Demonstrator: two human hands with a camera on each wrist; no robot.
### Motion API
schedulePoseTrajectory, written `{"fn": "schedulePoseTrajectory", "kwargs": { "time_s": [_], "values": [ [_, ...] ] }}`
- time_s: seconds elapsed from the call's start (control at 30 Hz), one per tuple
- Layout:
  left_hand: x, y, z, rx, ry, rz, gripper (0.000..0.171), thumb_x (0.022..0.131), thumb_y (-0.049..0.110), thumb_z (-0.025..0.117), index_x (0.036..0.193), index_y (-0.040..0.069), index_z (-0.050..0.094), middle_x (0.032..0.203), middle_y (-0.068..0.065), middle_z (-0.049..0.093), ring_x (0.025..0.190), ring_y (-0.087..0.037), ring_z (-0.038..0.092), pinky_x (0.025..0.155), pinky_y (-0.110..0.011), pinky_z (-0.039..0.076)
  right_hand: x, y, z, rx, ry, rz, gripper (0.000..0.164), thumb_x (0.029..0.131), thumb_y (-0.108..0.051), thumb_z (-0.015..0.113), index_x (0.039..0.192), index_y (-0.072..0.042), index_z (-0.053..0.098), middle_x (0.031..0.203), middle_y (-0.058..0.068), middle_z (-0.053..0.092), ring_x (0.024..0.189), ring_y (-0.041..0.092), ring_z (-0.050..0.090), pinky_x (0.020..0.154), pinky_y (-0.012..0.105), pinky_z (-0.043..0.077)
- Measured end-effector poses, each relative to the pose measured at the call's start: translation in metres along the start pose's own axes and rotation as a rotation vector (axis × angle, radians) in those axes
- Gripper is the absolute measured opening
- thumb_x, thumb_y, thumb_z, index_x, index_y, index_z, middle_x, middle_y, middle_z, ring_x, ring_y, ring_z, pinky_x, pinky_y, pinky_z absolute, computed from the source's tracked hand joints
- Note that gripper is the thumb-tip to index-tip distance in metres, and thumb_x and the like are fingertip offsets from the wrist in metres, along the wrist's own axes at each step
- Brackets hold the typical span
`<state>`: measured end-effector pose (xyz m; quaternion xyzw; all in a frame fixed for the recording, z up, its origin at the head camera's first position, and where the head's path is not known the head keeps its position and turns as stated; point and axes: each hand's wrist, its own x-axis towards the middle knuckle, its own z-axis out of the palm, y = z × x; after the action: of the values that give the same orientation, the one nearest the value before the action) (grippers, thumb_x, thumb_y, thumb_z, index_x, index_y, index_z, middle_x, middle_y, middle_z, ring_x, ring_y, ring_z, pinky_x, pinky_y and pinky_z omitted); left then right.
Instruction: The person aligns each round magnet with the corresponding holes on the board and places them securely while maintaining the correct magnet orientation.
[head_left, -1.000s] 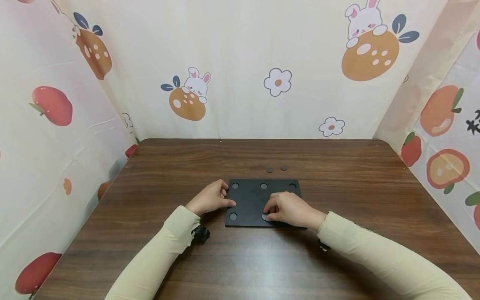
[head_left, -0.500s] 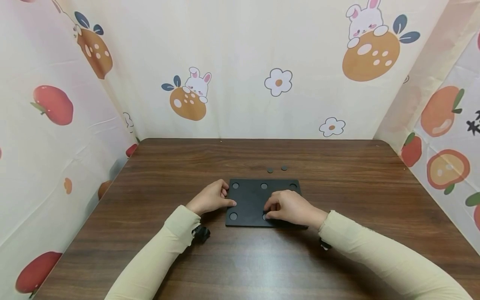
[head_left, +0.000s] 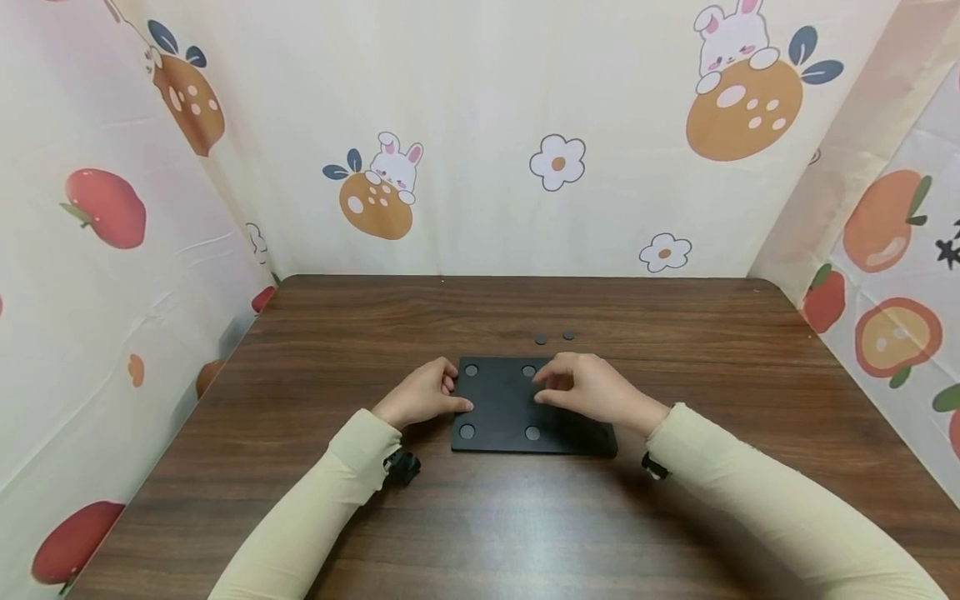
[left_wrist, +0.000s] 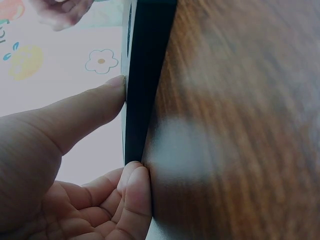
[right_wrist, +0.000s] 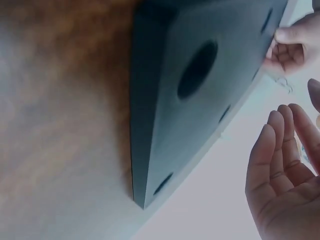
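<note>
A flat black board [head_left: 498,408] with round recesses lies on the table. My left hand [head_left: 422,397] grips its left edge, thumb on top and fingers against the side, as the left wrist view shows. Above the board's right half my right hand [head_left: 592,388] hovers with loosely bent fingers and nothing between them. Grey discs show in the recesses at front left [head_left: 467,432], back left [head_left: 471,371], front middle [head_left: 532,433] and back middle [head_left: 528,371]. In the right wrist view, a recess [right_wrist: 198,70] near one corner looks dark. My right hand hides the board's back right part.
Two loose dark discs, one [head_left: 541,340] left of the other [head_left: 568,336], lie on the brown wooden table [head_left: 375,321] just behind the board. A printed curtain [head_left: 480,208] stands along the table's back, with more on both sides.
My right hand has left the disc at the front middle recess and moved up and back over the board; that disc now shows fully. My left hand keeps its grip on the edge.
</note>
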<state>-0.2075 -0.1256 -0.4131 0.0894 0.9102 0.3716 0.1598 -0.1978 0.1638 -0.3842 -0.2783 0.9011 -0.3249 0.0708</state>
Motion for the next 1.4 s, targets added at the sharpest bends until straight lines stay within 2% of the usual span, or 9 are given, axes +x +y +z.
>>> {"fn": "schedulePoseTrajectory", "kwargs": {
  "time_s": [0.47,0.77,1.17,1.4],
  "values": [
    [0.000,0.001,0.000,0.003,-0.004,0.005,0.056,0.080,0.026,0.082,0.124,0.005,0.053,0.100,-0.005,0.055,0.088,-0.017,0.050,0.079,-0.033,0.044,0.020,0.020,-0.023,0.066,0.127,0.080,0.035,0.089,-0.027,0.073,0.120,-0.012,0.068,0.098,0.003,0.069,0.087,0.019,0.063,0.078,0.035,0.052],
    [0.000,0.001,0.000,-0.005,-0.009,-0.003,0.056,0.081,0.026,0.082,0.124,0.005,0.053,0.101,-0.005,0.055,0.088,-0.017,0.050,0.080,-0.033,0.043,0.037,0.034,-0.032,0.079,0.148,0.148,0.041,0.091,-0.028,0.071,0.126,-0.008,0.065,0.098,0.006,0.068,0.089,0.023,0.061,0.075,0.035,0.051],
    [0.000,0.001,0.000,-0.003,-0.006,0.002,0.056,0.081,0.025,0.082,0.124,0.005,0.053,0.100,-0.005,0.055,0.087,-0.017,0.050,0.079,-0.032,0.043,0.056,0.045,-0.033,0.131,0.169,0.233,0.041,0.093,-0.030,0.069,0.128,-0.009,0.063,0.099,0.007,0.065,0.088,0.023,0.059,0.074,0.034,0.049],
    [0.000,0.000,0.000,-0.014,-0.009,0.002,0.056,0.080,0.025,0.082,0.124,0.004,0.053,0.101,-0.005,0.055,0.088,-0.016,0.050,0.079,-0.032,0.044,0.063,0.052,-0.033,0.116,0.160,0.246,0.040,0.094,-0.029,0.067,0.129,-0.009,0.063,0.099,0.008,0.066,0.088,0.024,0.060,0.072,0.033,0.048]
  ]
}}
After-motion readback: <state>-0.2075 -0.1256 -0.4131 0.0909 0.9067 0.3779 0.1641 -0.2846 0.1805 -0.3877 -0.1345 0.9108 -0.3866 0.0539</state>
